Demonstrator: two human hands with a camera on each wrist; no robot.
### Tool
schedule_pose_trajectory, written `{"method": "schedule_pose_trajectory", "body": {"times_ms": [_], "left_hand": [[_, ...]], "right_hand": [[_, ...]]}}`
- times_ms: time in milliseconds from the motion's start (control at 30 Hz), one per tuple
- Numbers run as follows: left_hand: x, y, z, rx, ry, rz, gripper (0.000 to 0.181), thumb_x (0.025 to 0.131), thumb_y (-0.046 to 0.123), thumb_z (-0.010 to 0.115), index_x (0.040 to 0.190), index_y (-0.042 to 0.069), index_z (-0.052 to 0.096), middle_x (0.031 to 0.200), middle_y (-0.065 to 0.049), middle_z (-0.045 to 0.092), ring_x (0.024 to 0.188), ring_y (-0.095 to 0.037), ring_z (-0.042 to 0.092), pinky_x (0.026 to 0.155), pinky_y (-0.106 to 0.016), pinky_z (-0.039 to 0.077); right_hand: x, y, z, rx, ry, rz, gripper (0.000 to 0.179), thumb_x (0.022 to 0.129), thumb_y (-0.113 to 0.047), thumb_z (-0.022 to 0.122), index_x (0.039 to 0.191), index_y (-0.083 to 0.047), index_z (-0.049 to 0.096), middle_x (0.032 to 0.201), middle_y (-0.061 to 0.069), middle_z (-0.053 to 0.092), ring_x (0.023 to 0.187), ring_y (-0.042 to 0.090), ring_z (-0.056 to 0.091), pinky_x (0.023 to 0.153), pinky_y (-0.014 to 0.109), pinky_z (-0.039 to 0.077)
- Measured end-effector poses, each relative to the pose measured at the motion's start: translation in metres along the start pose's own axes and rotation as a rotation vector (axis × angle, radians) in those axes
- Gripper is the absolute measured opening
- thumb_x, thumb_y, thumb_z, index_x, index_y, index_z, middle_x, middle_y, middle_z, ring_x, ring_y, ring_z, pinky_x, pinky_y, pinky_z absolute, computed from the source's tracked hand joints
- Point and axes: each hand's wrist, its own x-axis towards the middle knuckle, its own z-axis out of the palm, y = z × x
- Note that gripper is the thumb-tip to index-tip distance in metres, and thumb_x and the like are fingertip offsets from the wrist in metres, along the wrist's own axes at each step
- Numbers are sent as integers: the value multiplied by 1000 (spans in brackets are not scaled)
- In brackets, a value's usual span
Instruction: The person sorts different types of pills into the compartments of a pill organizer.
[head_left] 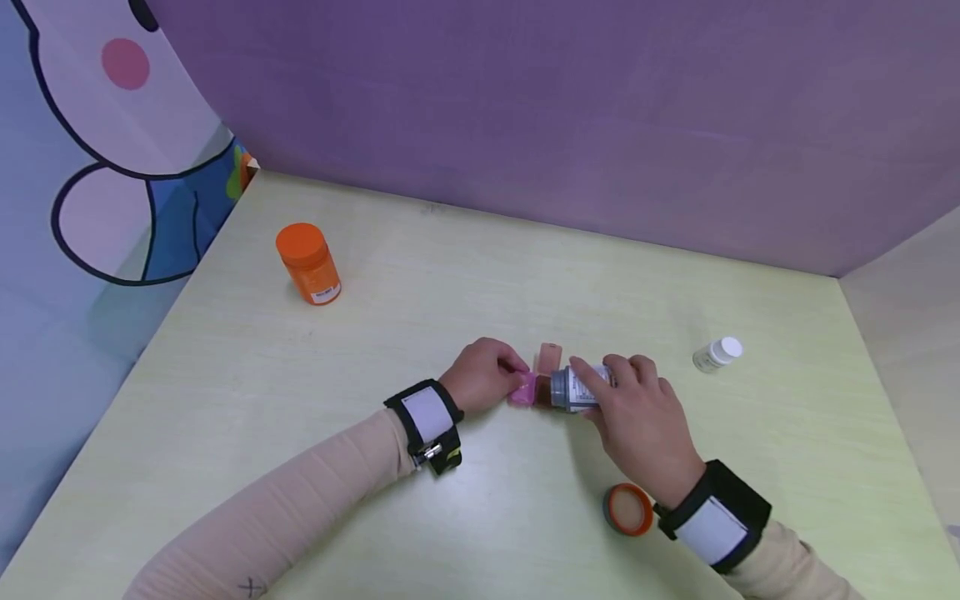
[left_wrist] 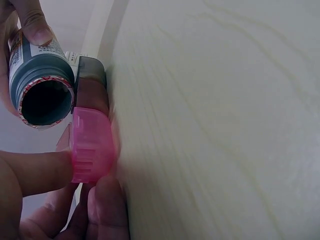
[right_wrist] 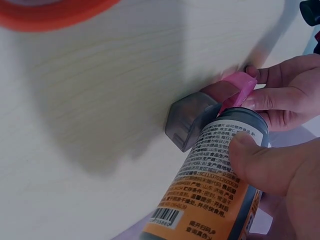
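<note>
My left hand [head_left: 483, 377] pinches the pink end of a small pill box [left_wrist: 92, 145] with thumb and fingers. Beside that pink part the box has a brownish section and a dark grey one; a salmon-coloured flap [head_left: 550, 358] stands out behind it in the head view. In my right hand [head_left: 648, 425] I grip a supplement bottle [right_wrist: 210, 185] with an orange and white printed label. It is tipped over on its side, its uncapped grey neck beside the box. The bottle's mouth [left_wrist: 46, 102] looks dark inside; its contents cannot be made out.
An orange-rimmed round cap [head_left: 628, 510] lies near my right wrist. A capped orange jar [head_left: 309, 265] stands at the table's back left. Off to the right is a small white-capped bottle [head_left: 717, 354]. A purple wall [head_left: 555, 125] borders the table's far edge.
</note>
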Motion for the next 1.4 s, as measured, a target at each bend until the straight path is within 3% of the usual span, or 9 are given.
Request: {"method": "schedule_pose_trajectory", "body": {"times_ms": [1400], "left_hand": [[-1,1,-1,1,-5,-7,15,97,10,72,109,5,79,108,-10,78,102,-22,69,94,-35,56]], "right_hand": [[6,-7,-2,-74,-2,-23,60,86,-21,87,142,-19,65,124,24,67,110,46,60,77,52,61]]}}
